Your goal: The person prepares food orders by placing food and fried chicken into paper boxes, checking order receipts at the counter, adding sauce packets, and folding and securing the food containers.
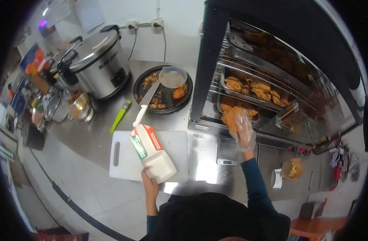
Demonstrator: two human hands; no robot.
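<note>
My left hand (150, 184) grips the near edge of an open paper takeaway box (162, 164), white inside with red and green printed panels. The box is held over a white cutting board (126, 170). A clear plastic glove covers my right hand (245, 134), whose fingers are closed on a large piece of fried chicken (231, 117) at the open front of a heated display cabinet (210, 64). Just behind it, the lowest tray holds more fried chicken. On the shelf above stands another tray with fried chicken pieces (262, 89).
A round black pan (138, 89) with crumbs holds a clear plastic bowl (172, 77); a white-handled knife (148, 98) rests across its rim. Left of it are a green-handled tool (120, 116) and a steel rice cooker (97, 64). A small scale (227, 152) lies below the cabinet.
</note>
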